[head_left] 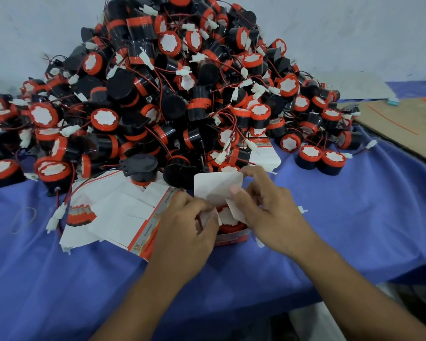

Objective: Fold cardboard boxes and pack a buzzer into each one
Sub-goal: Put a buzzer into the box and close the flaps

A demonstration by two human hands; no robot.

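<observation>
A small red and white cardboard box [234,237] stands on the blue cloth between my hands, its top open. A buzzer [228,216] with a red rim sits inside it, partly hidden by flaps. My left hand [185,227] pinches the left side flap. With thumb and fingers my right hand [261,205] pinches the large white top flap [214,185], which stands upright behind the box. A stack of flat unfolded boxes [118,212] lies to the left of my left hand.
A big heap of black and red buzzers [172,89] with red wires and white plugs fills the table behind the box. Two loose buzzers [320,159] stand at the right. A brown cardboard sheet [403,124] lies at the far right. A rubber band [25,219] lies at the left.
</observation>
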